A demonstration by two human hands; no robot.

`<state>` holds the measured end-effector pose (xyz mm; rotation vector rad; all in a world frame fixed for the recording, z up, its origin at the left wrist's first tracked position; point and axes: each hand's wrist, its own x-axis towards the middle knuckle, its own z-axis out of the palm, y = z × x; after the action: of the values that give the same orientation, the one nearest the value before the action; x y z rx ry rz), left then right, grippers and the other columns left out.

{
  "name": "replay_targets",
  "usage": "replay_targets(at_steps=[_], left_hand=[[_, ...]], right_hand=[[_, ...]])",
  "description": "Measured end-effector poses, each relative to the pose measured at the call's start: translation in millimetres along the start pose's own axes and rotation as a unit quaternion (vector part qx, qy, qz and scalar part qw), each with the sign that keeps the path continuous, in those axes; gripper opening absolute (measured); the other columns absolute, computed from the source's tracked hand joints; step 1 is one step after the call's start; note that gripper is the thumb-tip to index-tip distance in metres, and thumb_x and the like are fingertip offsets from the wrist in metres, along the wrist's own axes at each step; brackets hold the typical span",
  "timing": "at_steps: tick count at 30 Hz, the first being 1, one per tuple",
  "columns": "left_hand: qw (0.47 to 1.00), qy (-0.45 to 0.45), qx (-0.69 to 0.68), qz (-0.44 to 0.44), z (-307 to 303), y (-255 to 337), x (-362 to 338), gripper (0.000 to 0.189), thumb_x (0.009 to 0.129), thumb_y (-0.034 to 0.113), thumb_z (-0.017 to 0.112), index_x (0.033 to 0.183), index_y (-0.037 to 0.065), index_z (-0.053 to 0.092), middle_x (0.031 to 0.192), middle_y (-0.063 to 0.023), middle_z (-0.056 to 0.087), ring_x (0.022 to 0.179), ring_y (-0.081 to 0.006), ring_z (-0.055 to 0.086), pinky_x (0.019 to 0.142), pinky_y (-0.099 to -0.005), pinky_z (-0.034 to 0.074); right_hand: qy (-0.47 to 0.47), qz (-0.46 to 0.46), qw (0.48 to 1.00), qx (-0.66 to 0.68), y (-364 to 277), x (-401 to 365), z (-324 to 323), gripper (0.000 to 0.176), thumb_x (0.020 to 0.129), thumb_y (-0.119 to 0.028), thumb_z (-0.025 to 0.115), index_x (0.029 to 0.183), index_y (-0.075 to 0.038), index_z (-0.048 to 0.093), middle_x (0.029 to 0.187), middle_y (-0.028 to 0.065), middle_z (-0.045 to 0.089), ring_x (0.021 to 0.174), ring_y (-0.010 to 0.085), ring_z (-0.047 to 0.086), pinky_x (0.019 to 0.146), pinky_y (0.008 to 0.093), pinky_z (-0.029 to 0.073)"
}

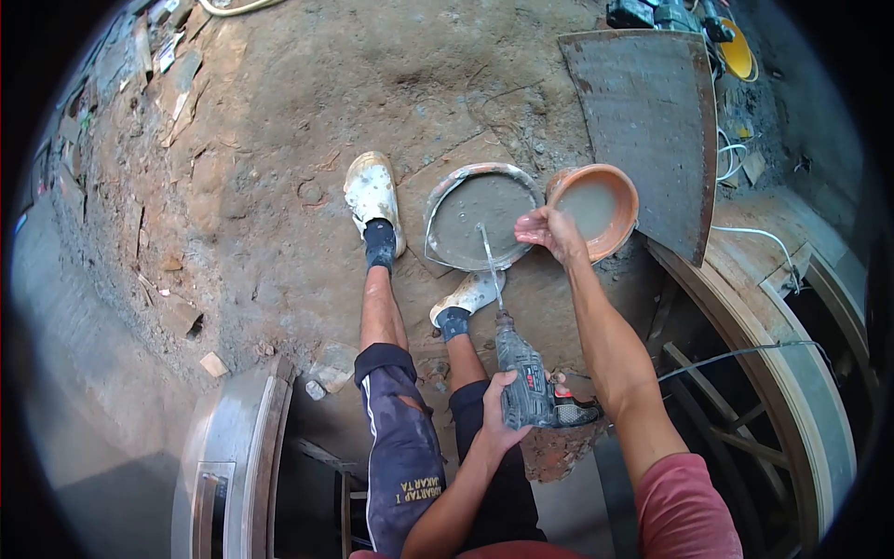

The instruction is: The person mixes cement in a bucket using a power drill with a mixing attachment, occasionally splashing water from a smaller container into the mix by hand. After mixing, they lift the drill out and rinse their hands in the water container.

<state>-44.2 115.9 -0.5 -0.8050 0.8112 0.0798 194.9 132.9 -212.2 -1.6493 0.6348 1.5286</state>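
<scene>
My left hand [501, 416] is wrapped round the body of a dusty power drill [526, 380], which points away from me. A long thin mixing rod [491, 268] runs from the drill's chuck into grey wet mix [475, 207] in a round, crusted basin [433, 244]. Between that basin and an orange bucket [626, 222] is my right hand [556, 231], its wet fingers stretched out and slightly cupped, gripping nothing. Cloudy liquid [589, 207] shows inside the bucket. My fingers overlap the basin's right rim in this view.
My feet in splattered white clogs [372, 189] stand close to the basin. A brown board [643, 121] lies right of the bucket. Wooden frames [792, 373] flank me, with a cable [736, 352] at right. Rubble [182, 312] covers the ground at left.
</scene>
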Motion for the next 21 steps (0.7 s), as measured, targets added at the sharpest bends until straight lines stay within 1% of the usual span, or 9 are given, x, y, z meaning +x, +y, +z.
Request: replay_targets(at_steps=[5, 7, 8, 10, 13, 15, 17, 19, 21], left_hand=[[1.0, 0.014, -0.018, 0.012, -1, -1, 3, 0.045, 0.085, 0.038, 0.056, 0.107, -0.002, 0.058, 0.105, -0.0204, 0.063, 0.101, -0.0353, 0.062, 0.096, -0.0518, 0.047], [1.0, 0.018, -0.006, 0.018, -3, 0, 5, 0.042, 0.085, 0.037, 0.057, 0.106, 0.0, 0.058, 0.101, -0.0174, 0.064, 0.098, -0.0341, 0.064, 0.093, -0.0515, 0.049], [0.999, 0.045, -0.007, 0.03, 3, -1, 4, 0.039, 0.085, 0.035, 0.058, 0.106, 0.003, 0.058, 0.099, -0.0154, 0.065, 0.094, -0.0331, 0.065, 0.089, -0.0509, 0.051], [0.999, 0.028, -0.009, 0.032, 1, 0, 6, 0.038, 0.085, 0.035, 0.058, 0.105, 0.003, 0.058, 0.099, -0.0154, 0.065, 0.093, -0.0329, 0.066, 0.089, -0.0507, 0.052], [0.999, 0.02, -0.003, 0.029, 1, 2, 9, 0.04, 0.084, 0.036, 0.059, 0.106, 0.004, 0.057, 0.099, -0.0169, 0.065, 0.092, -0.0331, 0.066, 0.089, -0.0503, 0.052], [0.998, 0.032, 0.021, 0.043, 9, 4, 7, 0.044, 0.082, 0.039, 0.06, 0.108, 0.003, 0.055, 0.1, -0.0187, 0.064, 0.091, -0.0337, 0.066, 0.088, -0.0499, 0.052], [0.998, 0.029, 0.029, 0.049, 14, 7, 9, 0.048, 0.081, 0.042, 0.06, 0.108, 0.003, 0.053, 0.101, -0.0205, 0.064, 0.091, -0.0341, 0.066, 0.088, -0.0496, 0.052], [1.0, 0.008, -0.006, 0.018, 12, 5, 11, 0.049, 0.081, 0.043, 0.06, 0.107, 0.003, 0.053, 0.102, -0.0202, 0.063, 0.09, -0.0336, 0.066, 0.087, -0.0489, 0.053], [1.0, -0.004, -0.008, 0.017, 18, 12, 10, 0.048, 0.082, 0.043, 0.059, 0.106, 0.002, 0.053, 0.1, -0.0197, 0.064, 0.09, -0.0328, 0.066, 0.086, -0.0474, 0.053]], right_hand=[[0.089, -0.116, 0.984, -0.098, 22, -7, 29, 0.031, 0.093, -0.018, 0.058, 0.107, 0.008, 0.066, 0.099, 0.0218, 0.07, 0.087, 0.0299, 0.07, 0.075, 0.0343, 0.058], [0.191, -0.29, 0.79, -0.505, 6, -38, 43, 0.029, 0.089, -0.017, 0.064, 0.11, 0.004, 0.067, 0.097, 0.0205, 0.07, 0.089, 0.0253, 0.07, 0.077, 0.0338, 0.056], [0.189, -0.291, 0.787, -0.511, -7, -56, 52, 0.029, 0.089, -0.017, 0.064, 0.11, 0.004, 0.067, 0.097, 0.0205, 0.07, 0.089, 0.0253, 0.07, 0.077, 0.0338, 0.056], [0.207, -0.517, 0.609, -0.565, -46, -94, 78, 0.025, 0.083, -0.016, 0.071, 0.1, 0.001, 0.068, 0.087, 0.0183, 0.068, 0.078, 0.0256, 0.067, 0.072, 0.0329, 0.054], [0.2, -0.492, 0.747, -0.4, -116, -155, 137, 0.02, 0.079, -0.013, 0.074, 0.087, 0.002, 0.065, 0.079, 0.0176, 0.064, 0.068, 0.0262, 0.061, 0.065, 0.0333, 0.05], [0.26, -0.557, 0.693, -0.376, -155, -156, 166, 0.02, 0.077, -0.01, 0.076, 0.075, 0.002, 0.06, 0.068, 0.0138, 0.059, 0.057, 0.023, 0.052, 0.058, 0.0337, 0.045], [0.189, -0.585, 0.626, -0.48, -194, -117, 176, 0.031, 0.077, -0.015, 0.078, 0.103, -0.003, 0.066, 0.102, 0.0219, 0.065, 0.088, 0.0269, 0.065, 0.075, 0.0372, 0.053], [0.241, -0.381, 0.558, -0.697, -187, -69, 203, 0.072, 0.078, -0.024, 0.08, 0.141, -0.015, 0.048, 0.149, 0.0267, 0.036, 0.131, 0.0448, 0.044, 0.101, 0.0547, 0.044], [0.121, -0.439, 0.568, -0.686, -176, -114, 261, 0.099, 0.078, -0.038, 0.079, 0.156, -0.023, 0.02, 0.161, 0.0218, -0.001, 0.144, 0.0526, 0.007, 0.11, 0.0688, 0.022]])
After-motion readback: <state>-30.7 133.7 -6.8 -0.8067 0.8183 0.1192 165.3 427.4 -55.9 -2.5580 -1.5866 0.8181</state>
